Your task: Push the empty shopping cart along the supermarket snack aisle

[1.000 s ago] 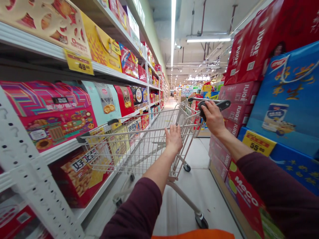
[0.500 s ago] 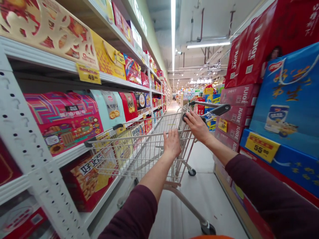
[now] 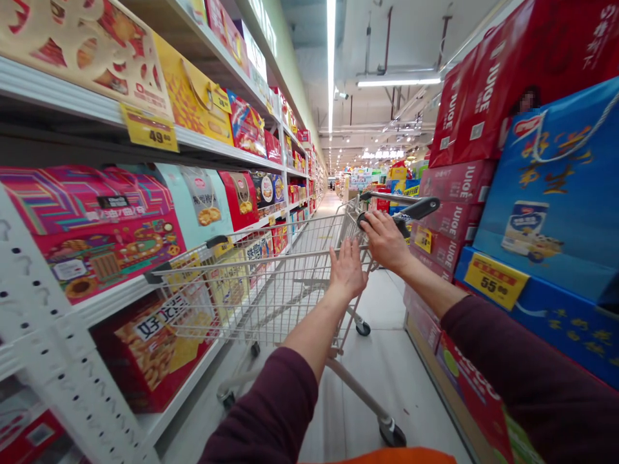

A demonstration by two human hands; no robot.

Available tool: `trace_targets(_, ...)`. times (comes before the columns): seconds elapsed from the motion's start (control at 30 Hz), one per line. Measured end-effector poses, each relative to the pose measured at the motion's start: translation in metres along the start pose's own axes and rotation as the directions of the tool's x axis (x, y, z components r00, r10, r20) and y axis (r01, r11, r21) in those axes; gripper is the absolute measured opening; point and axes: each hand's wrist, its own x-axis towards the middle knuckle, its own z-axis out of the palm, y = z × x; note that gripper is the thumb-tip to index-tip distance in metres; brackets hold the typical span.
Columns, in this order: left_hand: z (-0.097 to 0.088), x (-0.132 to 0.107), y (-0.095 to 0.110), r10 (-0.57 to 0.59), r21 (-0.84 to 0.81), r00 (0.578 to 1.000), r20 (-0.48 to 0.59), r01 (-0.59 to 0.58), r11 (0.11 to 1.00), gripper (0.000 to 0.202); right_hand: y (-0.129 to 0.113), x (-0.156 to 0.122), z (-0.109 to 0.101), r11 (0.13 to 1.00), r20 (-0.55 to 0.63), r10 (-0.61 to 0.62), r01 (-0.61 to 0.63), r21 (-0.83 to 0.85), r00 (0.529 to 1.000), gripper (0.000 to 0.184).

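Observation:
My right hand (image 3: 384,241) wraps the black grip (image 3: 416,207) at the end of a wire shopping cart's (image 3: 256,283) handle bar. My left hand (image 3: 347,267) lies against the cart's top side rail with its fingers spread, gripping nothing. The cart stands angled ahead of me, its basket reaching left toward the shelves. Its basket shows no goods, though the wire lets the shelf packaging show through. Maroon sleeves cover both forearms toward the bottom of the view.
White metal shelving (image 3: 62,322) at left holds colourful gift boxes with yellow price tags. Red JUIGE cartons (image 3: 457,183) and blue gift boxes (image 3: 546,180) are stacked at right. The pale tiled aisle floor (image 3: 387,386) runs between them. An orange item (image 3: 387,456) edges the bottom.
Over the last second my right hand has slid left along the handle, away from the black grip's far end. My left hand has shifted slightly right and up along the rail.

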Motion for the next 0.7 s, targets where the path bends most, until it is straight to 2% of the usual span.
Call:
trace_targets(0.1, 0.002, -0.002, -0.003, 0.002, -0.003, 1.000, 0.014, -0.002, 1.000, 0.077, -0.003, 0.002, 0.001, 1.000, 0.044, -0.017, 0.016, 0.022, 0.999, 0.037)
trace_targets(0.2, 0.002, -0.002, -0.005, 0.006, -0.009, 1.000, -0.002, -0.006, 1.000, 0.075, 0.012, 0.004, -0.001, 1.000, 0.047, 0.018, -0.018, 0.001, 0.999, 0.034)
trace_targets(0.33, 0.000, -0.004, -0.005, 0.011, -0.018, 1.000, -0.004, -0.011, 1.000, 0.073, 0.039, 0.002, -0.010, 0.992, -0.040, 0.119, -0.120, -0.024, 0.992, 0.033)
trace_targets(0.43, -0.001, -0.004, -0.005, 0.017, -0.024, 1.000, 0.001, -0.017, 1.000, 0.073, 0.048, 0.000, -0.013, 0.985, -0.075, 0.169, -0.170, -0.006, 0.983, 0.034)
trace_targets(0.57, 0.001, -0.003, -0.005, 0.008, -0.038, 1.000, -0.002, -0.008, 0.999, 0.075, 0.031, 0.000, -0.004, 0.989, -0.019, 0.143, -0.143, 0.029, 0.990, 0.033)
trace_targets(0.7, 0.004, 0.000, -0.006, 0.004, -0.032, 1.000, -0.002, -0.004, 0.999, 0.075, 0.007, 0.001, 0.008, 0.996, 0.083, 0.004, -0.011, 0.089, 0.997, 0.034)
